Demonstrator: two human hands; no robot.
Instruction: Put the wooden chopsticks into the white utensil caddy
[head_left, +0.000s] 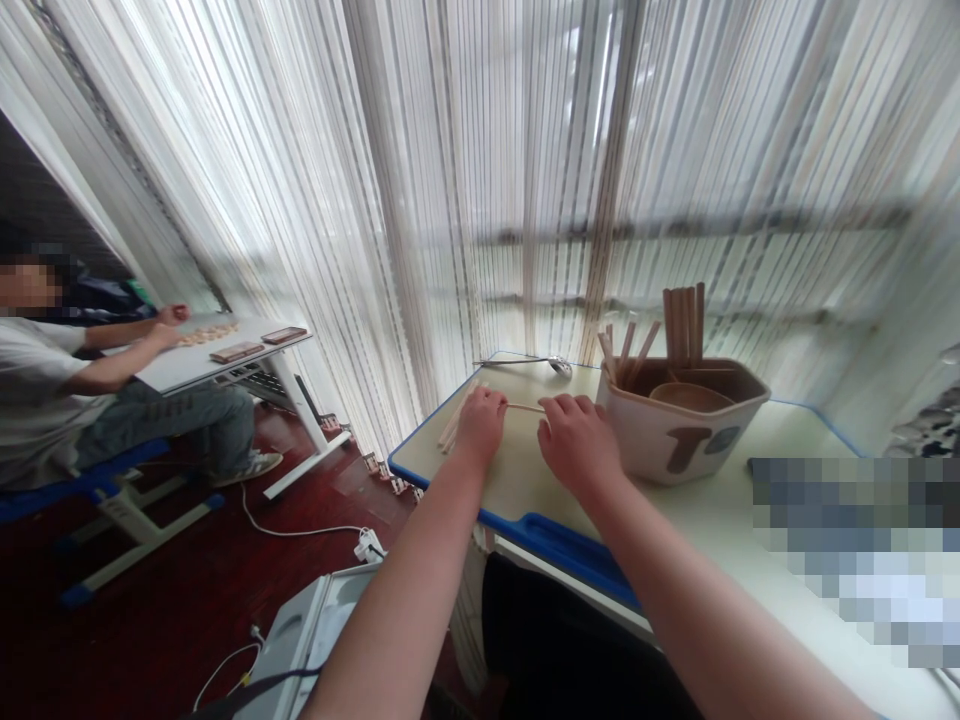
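My left hand (480, 425) rests on the desk (517, 480) with its fingers curled over a bunch of wooden chopsticks (452, 428) lying near the desk's left edge. My right hand (576, 438) is beside it, fingers bent down and pinched on one end of a single chopstick (525, 407) that runs between the two hands. Right of my right hand stands a white tub (679, 435) holding upright chopsticks (682, 325) and a wooden bowl (690, 396). A metal spoon (525, 363) lies at the desk's far edge.
String curtains (480, 180) hang close behind the desk. At far left another person (67, 390) sits at a white table (217, 355) with small pieces on it. A power strip and cable (367, 545) lie on the dark red floor, a grey device (300, 640) below.
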